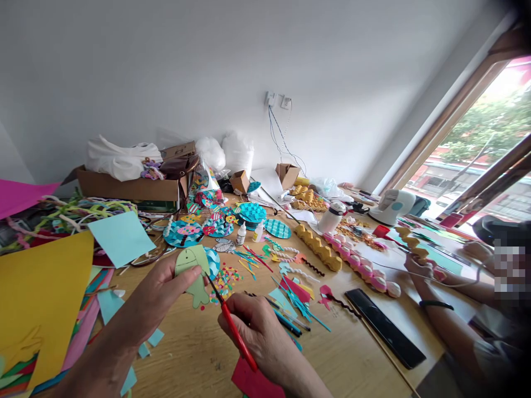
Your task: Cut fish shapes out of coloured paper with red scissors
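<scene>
A light green paper fish (194,293) with a drawn eye and head line is pinched in my left hand (170,279), thumb on its front. My right hand (259,326) grips red-handled scissors (232,326), whose blades reach up to the fish's right edge. Whether the blades touch the paper I cannot tell. Behind the fish, a blue patterned paper disc (213,262) shows in part. Colored paper dots (228,279) are scattered on the wooden table just right of the fish. A red paper sheet (253,381) lies partly under my right wrist.
Yellow paper (50,298) and a light blue sheet (121,239) lie left. Glue bottles (241,234), pens (288,323) and paper strips are ahead. A black phone-like slab (385,329) lies right, beside a co-worker's hand (418,268) holding a yellow egg-carton strip (410,240).
</scene>
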`<action>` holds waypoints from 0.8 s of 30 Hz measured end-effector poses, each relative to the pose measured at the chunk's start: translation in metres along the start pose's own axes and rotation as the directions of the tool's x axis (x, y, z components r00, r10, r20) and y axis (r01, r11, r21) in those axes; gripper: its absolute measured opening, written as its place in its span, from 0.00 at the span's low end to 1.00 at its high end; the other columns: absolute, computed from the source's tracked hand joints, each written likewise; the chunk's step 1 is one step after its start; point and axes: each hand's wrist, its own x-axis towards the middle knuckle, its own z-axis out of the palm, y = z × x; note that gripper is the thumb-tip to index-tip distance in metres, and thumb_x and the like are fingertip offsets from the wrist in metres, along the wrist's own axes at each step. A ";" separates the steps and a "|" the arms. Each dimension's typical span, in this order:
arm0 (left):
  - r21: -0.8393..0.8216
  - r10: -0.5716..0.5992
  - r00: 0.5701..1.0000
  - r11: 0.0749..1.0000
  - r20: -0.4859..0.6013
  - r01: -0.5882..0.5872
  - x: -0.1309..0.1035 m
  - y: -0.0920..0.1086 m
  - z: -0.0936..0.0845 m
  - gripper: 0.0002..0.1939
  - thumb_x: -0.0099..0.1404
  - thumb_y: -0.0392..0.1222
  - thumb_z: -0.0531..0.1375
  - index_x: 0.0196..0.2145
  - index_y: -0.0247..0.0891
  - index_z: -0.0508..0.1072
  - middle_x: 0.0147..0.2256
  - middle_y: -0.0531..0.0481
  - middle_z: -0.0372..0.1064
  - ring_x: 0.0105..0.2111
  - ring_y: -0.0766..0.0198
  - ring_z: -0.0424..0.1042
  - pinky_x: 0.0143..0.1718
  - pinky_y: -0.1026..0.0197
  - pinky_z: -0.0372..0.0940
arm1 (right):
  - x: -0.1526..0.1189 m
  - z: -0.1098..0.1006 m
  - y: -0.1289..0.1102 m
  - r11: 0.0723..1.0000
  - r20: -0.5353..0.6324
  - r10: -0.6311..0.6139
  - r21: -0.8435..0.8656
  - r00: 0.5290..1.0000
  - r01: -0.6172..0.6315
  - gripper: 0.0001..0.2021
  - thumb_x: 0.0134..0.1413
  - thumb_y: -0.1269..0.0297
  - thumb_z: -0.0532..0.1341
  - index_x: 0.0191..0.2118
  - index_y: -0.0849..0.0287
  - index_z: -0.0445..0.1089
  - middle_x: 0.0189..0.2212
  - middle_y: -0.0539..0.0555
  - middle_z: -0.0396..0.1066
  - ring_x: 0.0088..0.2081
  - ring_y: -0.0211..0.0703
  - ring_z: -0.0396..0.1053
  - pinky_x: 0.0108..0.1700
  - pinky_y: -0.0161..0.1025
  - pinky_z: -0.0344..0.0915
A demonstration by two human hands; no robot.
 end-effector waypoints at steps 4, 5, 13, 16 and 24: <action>-0.053 -0.011 1.000 0.999 0.007 0.011 0.001 0.002 0.001 0.09 0.63 0.46 0.60 0.27 0.41 0.72 0.24 0.58 0.68 0.26 0.66 0.65 0.29 0.66 0.62 | -0.001 0.000 0.000 1.000 -0.012 0.008 -0.008 1.000 -0.009 0.15 0.62 0.62 0.55 0.24 0.59 0.58 0.18 0.43 0.51 0.21 0.31 0.46 0.21 0.31 0.43; -0.062 -0.008 1.000 0.998 0.010 0.008 0.001 0.003 0.002 0.09 0.63 0.45 0.60 0.27 0.41 0.72 0.23 0.59 0.68 0.25 0.67 0.65 0.28 0.66 0.63 | -0.001 0.000 0.000 1.000 -0.017 0.011 -0.011 1.000 -0.011 0.15 0.62 0.62 0.56 0.24 0.59 0.58 0.18 0.43 0.50 0.21 0.31 0.46 0.21 0.31 0.43; 0.023 0.048 0.997 0.999 0.063 -0.049 0.000 0.006 0.003 0.11 0.65 0.44 0.57 0.26 0.41 0.70 0.19 0.59 0.70 0.22 0.67 0.67 0.27 0.66 0.62 | 0.000 0.000 0.003 1.000 0.010 0.011 0.016 1.000 -0.011 0.15 0.62 0.62 0.55 0.24 0.59 0.58 0.19 0.44 0.54 0.21 0.32 0.49 0.21 0.31 0.45; 0.057 0.053 0.995 0.997 0.084 -0.058 0.000 0.007 0.003 0.10 0.64 0.44 0.56 0.26 0.41 0.70 0.19 0.58 0.69 0.22 0.66 0.67 0.27 0.66 0.62 | -0.001 0.000 0.003 1.000 0.005 0.015 0.012 1.000 -0.016 0.15 0.61 0.63 0.56 0.24 0.58 0.58 0.19 0.44 0.54 0.22 0.32 0.49 0.22 0.30 0.45; 0.098 0.000 0.998 0.995 0.061 -0.006 0.000 0.010 0.005 0.11 0.60 0.46 0.58 0.22 0.41 0.68 0.18 0.58 0.66 0.20 0.67 0.64 0.24 0.65 0.61 | -0.002 -0.002 0.004 0.999 -0.008 0.003 -0.040 1.000 -0.003 0.16 0.61 0.63 0.56 0.23 0.59 0.56 0.19 0.43 0.51 0.22 0.32 0.46 0.22 0.31 0.44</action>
